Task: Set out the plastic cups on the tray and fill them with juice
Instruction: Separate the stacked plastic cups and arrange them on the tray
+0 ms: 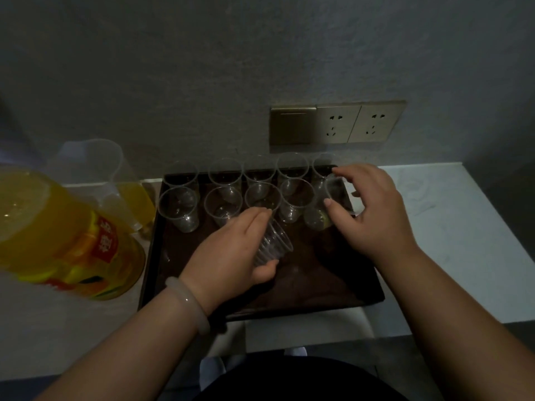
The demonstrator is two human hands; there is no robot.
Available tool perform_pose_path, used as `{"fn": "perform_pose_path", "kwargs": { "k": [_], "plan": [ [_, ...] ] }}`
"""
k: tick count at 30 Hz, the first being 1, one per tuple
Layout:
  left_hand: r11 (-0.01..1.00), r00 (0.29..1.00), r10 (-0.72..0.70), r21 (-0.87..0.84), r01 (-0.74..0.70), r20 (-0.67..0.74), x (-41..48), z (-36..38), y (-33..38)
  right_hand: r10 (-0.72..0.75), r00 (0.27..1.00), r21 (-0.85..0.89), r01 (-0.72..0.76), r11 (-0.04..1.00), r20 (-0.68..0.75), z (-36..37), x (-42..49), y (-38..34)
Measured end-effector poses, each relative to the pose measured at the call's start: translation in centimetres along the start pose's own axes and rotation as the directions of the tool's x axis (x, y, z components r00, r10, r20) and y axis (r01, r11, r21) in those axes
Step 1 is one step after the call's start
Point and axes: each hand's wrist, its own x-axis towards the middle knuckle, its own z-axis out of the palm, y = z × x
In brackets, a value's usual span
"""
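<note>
Left hand (231, 256) fingers curl round a tilted stack of cups (273, 244) above the tray (318, 287); right hand (370, 209) fingers pinch one cup (334, 188) near its rim at the right end of the second row. Thin plastic is judged light and easily crushed: hold gently near the stiffer rim.

surface: pale counter (434, 227) | on it: dark tray (318, 285) centre; juice bottle (66, 235), clear pitcher (92, 166) left of tray
</note>
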Motion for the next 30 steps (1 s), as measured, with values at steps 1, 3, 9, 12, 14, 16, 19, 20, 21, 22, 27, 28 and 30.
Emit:
{"fn": "perform_pose_path", "kwargs": {
  "k": [1, 3, 9, 12, 14, 16, 19, 20, 21, 22, 27, 28, 30],
  "plan": [
    [1.0, 1.0, 0.001, 0.0, -0.001, 0.006, 0.0, 0.0, 0.2, -0.006, 1.0, -0.049, 0.006, 0.999, 0.004, -0.1, -0.1, 0.2],
    [1.0, 1.0, -0.001, 0.004, 0.001, 0.013, 0.0, 0.0, 0.4, -0.011, 0.999, -0.146, 0.015, 0.989, 0.031, -0.1, -0.2, 0.7],
    [1.0, 1.0, 0.008, 0.006, -0.008, 0.022, 0.5, 0.2, 1.2, 0.094, 0.984, -0.245, -0.055, 0.968, 0.149, 1.2, -0.4, 2.2],
    [1.0, 1.0, 0.004, 0.016, -0.004, 0.015, 0.9, 0.3, 1.6, 0.113, 0.978, -0.238, -0.07, 0.969, 0.173, 1.7, -0.2, 2.6],
    [1.0, 1.0, 0.006, 0.007, -0.006, -0.002, 1.1, 0.3, 2.1, 0.129, 0.974, -0.235, -0.083, 0.968, 0.187, 2.1, 0.1, 2.8],
    [1.0, 1.0, 0.003, -0.003, -0.003, 0.002, 1.3, 0.4, 2.4, 0.14, 0.97, -0.236, -0.091, 0.967, 0.2, 2.4, 0.4, 3.2],
    [1.0, 1.0, -0.001, -0.011, 0.001, -0.007, 1.5, 0.6, 2.6, 0.161, 0.961, -0.229, -0.109, 0.967, 0.226, 2.9, 0.6, 3.9],
    [1.0, 1.0, -0.003, -0.017, 0.003, -0.009, 1.5, 0.6, 2.6, 0.163, 0.959, -0.226, -0.11, 0.968, 0.231, 3.0, 0.7, 4.0],
    [1.0, 1.0, -0.005, -0.02, 0.005, -0.007, 1.5, 0.7, 2.6, 0.16, 0.959, -0.223, -0.108, 0.969, 0.233, 3.1, 0.8, 4.2],
    [1.0, 1.0, -0.008, -0.018, 0.008, -0.004, 1.5, 0.7, 2.5, 0.155, 0.959, -0.223, -0.102, 0.969, 0.235, 3.2, 0.8, 4.3],
    [0.998, 0.999, -0.034, -0.048, 0.034, -0.011, 1.5, 0.9, 2.5, 0.146, 0.952, -0.214, -0.089, 0.973, 0.267, 3.2, 0.7, 4.4],
    [0.997, 0.999, -0.042, -0.058, 0.041, -0.014, 1.5, 0.9, 2.4, 0.138, 0.953, -0.215, -0.08, 0.973, 0.268, 3.2, 0.6, 4.4],
    [0.996, 0.998, -0.051, -0.078, 0.048, -0.024, 1.5, 1.0, 2.3, 0.12, 0.963, -0.215, -0.067, 0.974, 0.24, 2.9, 0.3, 4.3]
  ]
}}
